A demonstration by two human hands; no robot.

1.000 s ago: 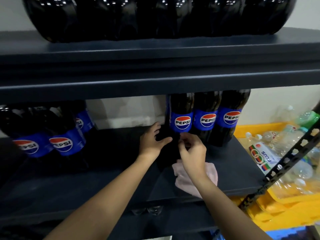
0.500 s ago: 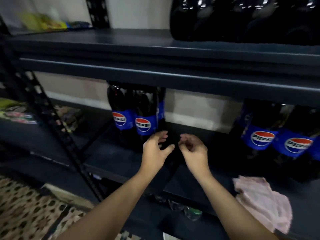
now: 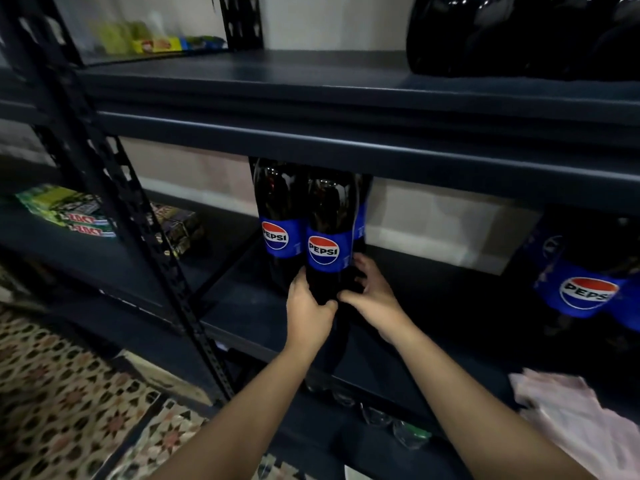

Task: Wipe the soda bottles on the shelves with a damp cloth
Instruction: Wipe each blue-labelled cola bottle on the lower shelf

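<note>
A dark Pepsi bottle (image 3: 325,237) with a blue label stands on the middle shelf (image 3: 242,306), foremost in a small group. My left hand (image 3: 310,308) and my right hand (image 3: 372,294) both grip its lower part, one from each side. A second Pepsi bottle (image 3: 277,216) stands just behind on the left, a third is mostly hidden behind on the right. The pale pink cloth (image 3: 571,420) lies loose on the shelf's front edge at the far right, apart from both hands. More Pepsi bottles (image 3: 588,282) stand at the right.
An upper shelf (image 3: 311,95) overhangs closely, with dark bottles (image 3: 519,32) on it. A black perforated upright post (image 3: 138,216) runs diagonally at the left. Snack packs (image 3: 69,213) lie on the neighbouring shelf. Patterned floor (image 3: 69,403) shows at the lower left. Bottle caps (image 3: 381,417) show on a lower shelf.
The view has swung left to the left bottle group. Both hands left the cloth, reached forward and closed round the front bottle. The cloth stays on the shelf at the right.
</note>
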